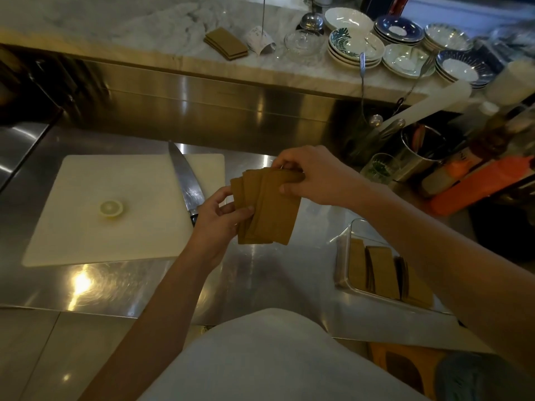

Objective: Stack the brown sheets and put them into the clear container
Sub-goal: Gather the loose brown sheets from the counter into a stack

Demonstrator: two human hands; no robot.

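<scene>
A fanned bundle of brown sheets hangs above the steel counter between both hands. My left hand grips its lower left edge, thumb on top. My right hand pinches the top end from the right. The clear container lies on the counter at the lower right, under my right forearm, with several brown sheets standing inside it. Another small pile of brown sheets lies on the marble ledge at the back.
A white cutting board at left carries a lemon slice and a large knife along its right edge. Stacked plates and bowls crowd the ledge at right. A metal utensil pot, a glass and an orange item stand at right.
</scene>
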